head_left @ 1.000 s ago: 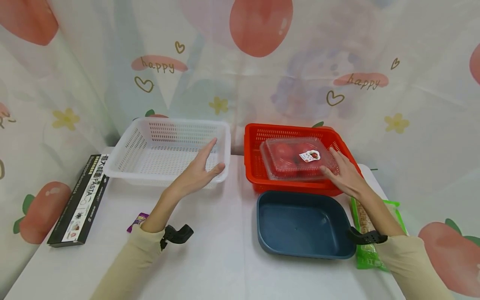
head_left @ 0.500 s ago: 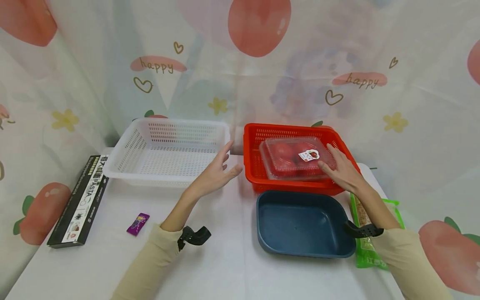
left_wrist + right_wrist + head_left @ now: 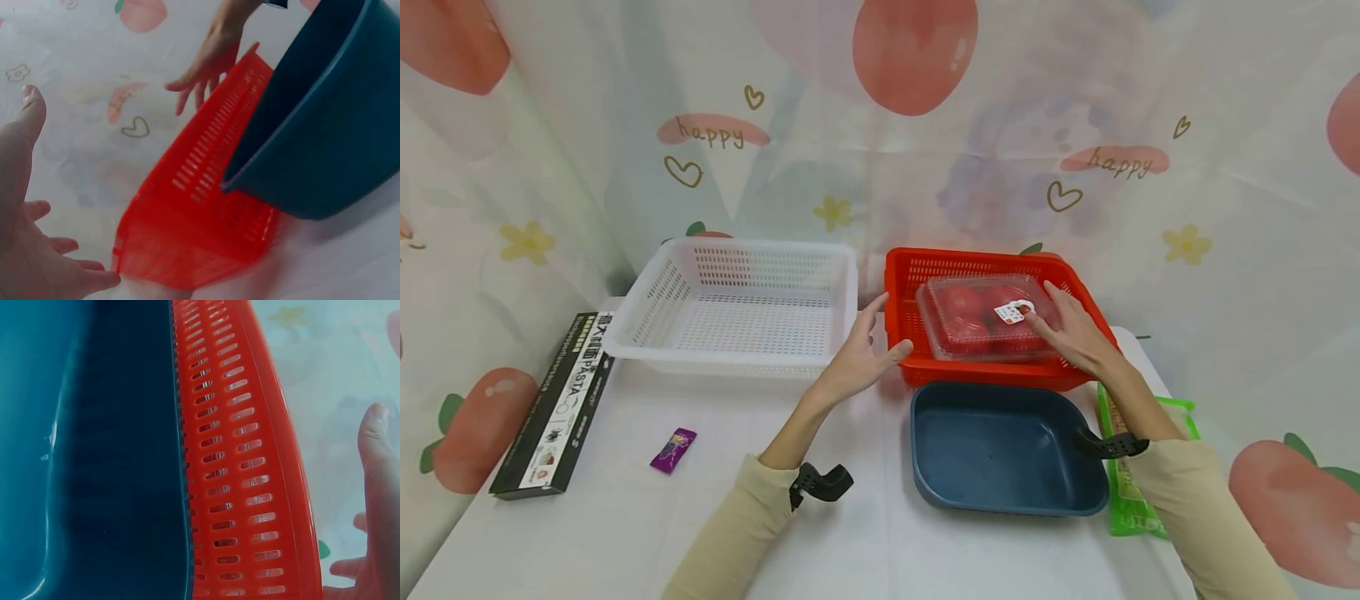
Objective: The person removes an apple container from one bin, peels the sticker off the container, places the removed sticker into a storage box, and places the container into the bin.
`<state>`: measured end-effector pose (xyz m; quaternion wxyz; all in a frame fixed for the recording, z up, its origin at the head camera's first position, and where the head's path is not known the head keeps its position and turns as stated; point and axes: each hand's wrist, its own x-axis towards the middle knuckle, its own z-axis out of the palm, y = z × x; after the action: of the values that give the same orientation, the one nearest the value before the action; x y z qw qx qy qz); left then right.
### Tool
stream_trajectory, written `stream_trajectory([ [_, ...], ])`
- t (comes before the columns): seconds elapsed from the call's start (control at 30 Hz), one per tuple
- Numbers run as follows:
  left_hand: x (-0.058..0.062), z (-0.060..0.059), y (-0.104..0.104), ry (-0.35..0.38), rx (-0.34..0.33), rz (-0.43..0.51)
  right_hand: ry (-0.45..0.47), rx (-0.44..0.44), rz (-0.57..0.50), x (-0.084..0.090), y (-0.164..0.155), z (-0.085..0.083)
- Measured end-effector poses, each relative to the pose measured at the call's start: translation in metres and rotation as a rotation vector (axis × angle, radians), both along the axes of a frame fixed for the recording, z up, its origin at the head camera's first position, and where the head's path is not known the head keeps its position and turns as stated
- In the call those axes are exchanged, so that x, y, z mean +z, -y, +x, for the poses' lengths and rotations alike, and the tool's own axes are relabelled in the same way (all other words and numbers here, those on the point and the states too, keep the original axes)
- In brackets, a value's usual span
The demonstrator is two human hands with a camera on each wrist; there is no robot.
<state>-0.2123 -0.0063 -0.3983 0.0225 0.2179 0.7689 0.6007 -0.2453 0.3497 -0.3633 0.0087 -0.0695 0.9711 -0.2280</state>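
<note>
In the head view a clear plastic box of tomatoes (image 3: 955, 321) with a white label lies in the red basket (image 3: 917, 372). My right hand (image 3: 1078, 333) is over the basket's right side, fingers spread, overlapping the box's right end. My left hand (image 3: 859, 360), also with spread fingers, is at the basket's left rim, its fingertips close to the edge. Nothing is in either hand. The left wrist view has the left hand (image 3: 44, 250) beside the basket's end wall (image 3: 181, 250). In the right wrist view, the right hand (image 3: 378, 512) shows beyond the slotted basket wall (image 3: 231, 456).
A dark blue tub (image 3: 1011, 450) stands in front of the red basket. The white basket (image 3: 741, 325) is at the back left, a black pasta box (image 3: 553, 408) beside it. A purple packet (image 3: 673, 451) and a green bag (image 3: 1131, 508) lie on the white table (image 3: 820, 542).
My left hand has moved right, from over the white basket to the red basket's left rim. The right hand has shifted slightly left over the tomato box, which stays in place.
</note>
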Motion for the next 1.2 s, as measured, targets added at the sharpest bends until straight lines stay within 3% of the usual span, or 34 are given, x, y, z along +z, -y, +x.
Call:
stream_trajectory([
  [0.27, -0.008, -0.006, -0.012, 0.004, 0.07, -0.055, 0.004, -0.031, 0.024, 0.002, -0.002, -0.011],
  [0.43, -0.016, -0.011, -0.016, 0.039, 0.092, -0.011, 0.037, -0.022, -0.057, 0.0, -0.008, -0.02],
  [0.6, -0.027, -0.016, -0.022, 0.113, 0.052, 0.114, 0.13, -0.018, -0.215, -0.009, -0.015, -0.027],
  [0.77, -0.041, -0.017, -0.03, 0.163, -0.019, 0.099, 0.21, -0.009, -0.268, -0.019, -0.02, -0.027],
  [0.87, -0.045, -0.018, -0.034, 0.16, -0.013, 0.063, 0.216, -0.01, -0.257, -0.02, -0.022, -0.028],
  [1.2, -0.051, -0.017, -0.03, 0.145, 0.026, 0.069, 0.249, -0.04, -0.291, -0.024, -0.019, -0.027],
])
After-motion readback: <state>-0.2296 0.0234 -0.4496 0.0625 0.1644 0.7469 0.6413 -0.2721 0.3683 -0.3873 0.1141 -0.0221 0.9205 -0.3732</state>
